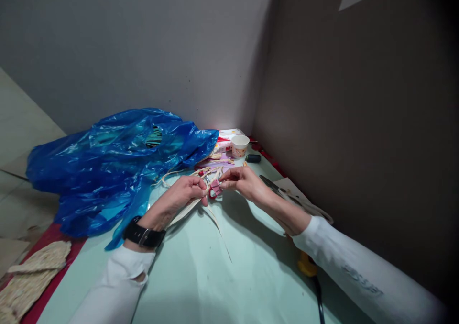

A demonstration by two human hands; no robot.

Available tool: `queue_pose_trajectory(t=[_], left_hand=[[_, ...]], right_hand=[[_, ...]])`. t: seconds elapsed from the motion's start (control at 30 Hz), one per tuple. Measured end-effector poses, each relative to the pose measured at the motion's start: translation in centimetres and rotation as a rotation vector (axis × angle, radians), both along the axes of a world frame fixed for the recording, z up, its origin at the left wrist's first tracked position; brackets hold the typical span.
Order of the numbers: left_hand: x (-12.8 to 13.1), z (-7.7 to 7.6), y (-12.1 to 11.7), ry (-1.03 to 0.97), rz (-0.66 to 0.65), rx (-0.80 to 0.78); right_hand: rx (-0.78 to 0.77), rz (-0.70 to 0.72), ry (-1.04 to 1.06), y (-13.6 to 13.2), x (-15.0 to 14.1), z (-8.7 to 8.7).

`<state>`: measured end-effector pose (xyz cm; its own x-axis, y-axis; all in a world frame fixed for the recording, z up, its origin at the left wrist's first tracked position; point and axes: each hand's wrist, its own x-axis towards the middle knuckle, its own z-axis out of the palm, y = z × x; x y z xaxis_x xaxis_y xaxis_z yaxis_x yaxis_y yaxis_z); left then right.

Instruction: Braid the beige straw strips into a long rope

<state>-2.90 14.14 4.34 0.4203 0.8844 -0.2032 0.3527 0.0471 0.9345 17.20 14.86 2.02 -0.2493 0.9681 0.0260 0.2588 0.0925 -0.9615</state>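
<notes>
My left hand (186, 192) is closed around a bundle of pale dried husk strips (190, 209) that trail toward me over the pale green table (215, 276). A small pink and red piece (215, 189) sits between both hands. My right hand (244, 181) pinches at that piece with thumb and forefinger. A black watch (143, 235) is on my left wrist, and both arms wear white sleeves.
A big crumpled blue plastic bag (114, 166) fills the table's left side. A paper cup (239, 145), a small dark object (253, 158) and a white box (225, 139) stand at the far corner by the walls. Woven mats (32, 276) lie at lower left. A yellow tool (306, 265) lies under my right forearm.
</notes>
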Motion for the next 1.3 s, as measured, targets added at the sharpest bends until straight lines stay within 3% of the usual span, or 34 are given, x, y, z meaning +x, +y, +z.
queue_pose_trajectory(t=[0.27,0.4,0.5,0.6,0.73,0.83,1.1,1.3], left_hand=[[0.4,-0.6,0.0,0.003,-0.04,0.02],[0.5,-1.3,-0.1,-0.012,-0.036,-0.016],[0.6,-1.9,-0.6,-0.019,0.013,-0.059],[0.9,-2.8,-1.7,-0.023,0.111,-0.117],[1.1,-3.9,-3.0,-0.046,0.264,-0.165],[1.2,-4.1,-3.7,-0.08,0.322,-0.182],[0.8,-4.1,-5.3,-0.167,0.259,-0.27],[1.2,-5.2,-6.6,-0.086,0.315,-0.245]], right_hand=[[-0.003,0.004,-0.067,0.2,-0.2,0.2],[-0.024,0.107,-0.108,0.5,0.0,0.5],[-0.059,0.185,-0.142,0.8,-0.1,0.4],[-0.064,0.146,-0.194,1.0,-0.6,-0.6],[0.015,0.092,-0.279,1.0,-1.7,-1.7],[0.105,0.094,-0.353,0.6,-2.4,-1.4],[0.238,0.161,-0.525,-1.1,-3.4,-0.5],[0.297,0.189,-0.648,-2.9,-4.4,-0.7]])
